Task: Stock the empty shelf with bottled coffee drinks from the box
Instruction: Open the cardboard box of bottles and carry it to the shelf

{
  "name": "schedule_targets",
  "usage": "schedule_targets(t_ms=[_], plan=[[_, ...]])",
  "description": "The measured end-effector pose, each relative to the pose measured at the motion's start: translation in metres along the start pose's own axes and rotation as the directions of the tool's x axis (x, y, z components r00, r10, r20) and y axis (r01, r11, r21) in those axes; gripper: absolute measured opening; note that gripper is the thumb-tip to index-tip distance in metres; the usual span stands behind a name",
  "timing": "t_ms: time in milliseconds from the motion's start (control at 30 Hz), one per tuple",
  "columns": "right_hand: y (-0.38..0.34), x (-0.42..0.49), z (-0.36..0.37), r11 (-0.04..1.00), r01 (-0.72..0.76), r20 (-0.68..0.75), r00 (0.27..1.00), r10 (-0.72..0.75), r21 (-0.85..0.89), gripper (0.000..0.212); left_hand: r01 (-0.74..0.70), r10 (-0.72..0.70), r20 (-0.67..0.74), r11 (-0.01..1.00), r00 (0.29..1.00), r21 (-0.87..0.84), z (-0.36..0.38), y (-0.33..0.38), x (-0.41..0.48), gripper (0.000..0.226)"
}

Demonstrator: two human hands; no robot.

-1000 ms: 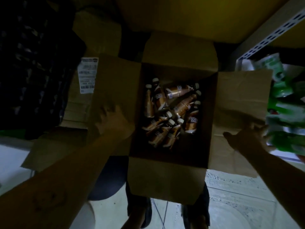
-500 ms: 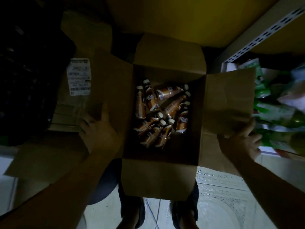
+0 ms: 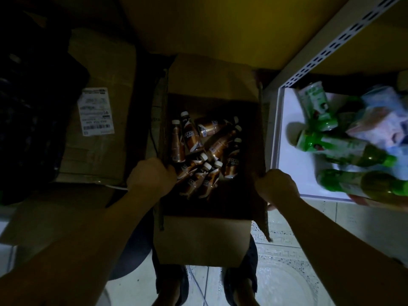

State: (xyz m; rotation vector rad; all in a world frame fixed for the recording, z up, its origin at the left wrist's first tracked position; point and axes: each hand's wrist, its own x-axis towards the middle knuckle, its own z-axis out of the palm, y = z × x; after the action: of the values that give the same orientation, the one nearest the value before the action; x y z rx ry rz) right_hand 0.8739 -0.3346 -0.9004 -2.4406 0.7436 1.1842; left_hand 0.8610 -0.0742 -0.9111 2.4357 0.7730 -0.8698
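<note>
An open cardboard box (image 3: 199, 238) stands on the floor below me, its side flaps raised upright. Several brown bottled coffee drinks (image 3: 204, 152) with white caps lie jumbled inside it. My left hand (image 3: 152, 176) is closed on the left flap's edge. My right hand (image 3: 277, 186) is closed on the right flap's edge. A white metal shelf (image 3: 287, 155) sits to the right of the box.
Green bottles (image 3: 344, 149) and a can (image 3: 318, 107) lie on the white shelf with plastic-wrapped goods. A perforated shelf upright (image 3: 344, 38) runs diagonally at upper right. A flattened carton with a shipping label (image 3: 96, 111) lies left. My shoes show below the box.
Both hands moved inward from the spread side flaps and now grip them folded upright. The view shifted, so more of the white shelf shows.
</note>
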Motion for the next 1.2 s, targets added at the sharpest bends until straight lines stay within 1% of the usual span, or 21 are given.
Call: schedule_targets(t_ms=[67,100,200,267,367,433,533,667,733,867,967,1067,1200], plan=[[-0.001,0.001,0.002,0.999,0.035,0.001,0.999,-0.035,-0.041,0.037,-0.009,0.010,-0.012,0.998,1.000,0.065,0.001,0.001,0.003,0.045],[-0.002,0.002,0.002,0.997,0.047,0.000,0.999,-0.047,-0.064,0.034,-0.009,0.008,0.004,0.994,1.000,0.110,0.000,0.002,0.005,0.046],[-0.002,0.004,-0.001,0.990,0.053,0.005,0.999,-0.053,-0.129,0.026,-0.006,-0.012,0.068,0.965,0.998,0.263,-0.001,0.004,0.007,0.043],[-0.003,0.003,-0.004,0.978,0.067,-0.012,0.997,-0.071,-0.200,0.025,-0.001,-0.031,0.087,0.940,0.996,0.340,-0.002,0.007,0.007,0.038],[-0.005,-0.002,-0.009,0.938,0.103,-0.048,0.991,-0.126,-0.330,0.026,-0.009,-0.035,0.109,0.924,0.993,0.383,-0.010,0.003,0.004,0.032],[-0.003,-0.005,-0.010,0.921,0.142,-0.067,0.982,-0.178,-0.363,0.024,-0.031,-0.022,0.123,0.909,0.992,0.416,-0.017,-0.003,0.000,0.029],[0.004,-0.013,-0.016,0.918,0.173,-0.112,0.968,-0.226,-0.358,0.026,-0.088,0.045,0.101,0.875,0.994,0.475,-0.028,0.006,-0.013,0.027],[0.010,-0.037,-0.032,0.934,0.196,-0.148,0.957,-0.249,-0.299,0.032,-0.092,0.027,0.144,0.880,0.989,0.467,-0.047,0.022,-0.032,0.025],[0.014,-0.056,-0.035,0.928,0.195,-0.157,0.954,-0.255,-0.319,0.034,-0.097,0.022,0.162,0.878,0.987,0.470,-0.054,0.018,-0.044,0.025],[0.025,-0.092,-0.040,0.932,0.196,-0.174,0.951,-0.256,-0.303,0.030,-0.099,0.014,0.181,0.879,0.983,0.466,-0.067,0.012,-0.079,0.029],[0.032,-0.119,-0.050,0.932,0.184,-0.188,0.950,-0.251,-0.311,0.026,-0.096,0.006,0.186,0.870,0.983,0.483,-0.084,0.015,-0.106,0.026],[0.035,-0.158,-0.066,0.930,0.185,-0.197,0.946,-0.256,-0.318,0.024,-0.140,0.032,0.208,0.836,0.978,0.530,-0.108,0.026,-0.140,0.027],[0.033,-0.207,-0.092,0.935,0.163,-0.240,0.939,-0.245,-0.316,0.025,-0.158,0.071,0.173,0.812,0.982,0.563,-0.145,0.040,-0.186,0.033]])
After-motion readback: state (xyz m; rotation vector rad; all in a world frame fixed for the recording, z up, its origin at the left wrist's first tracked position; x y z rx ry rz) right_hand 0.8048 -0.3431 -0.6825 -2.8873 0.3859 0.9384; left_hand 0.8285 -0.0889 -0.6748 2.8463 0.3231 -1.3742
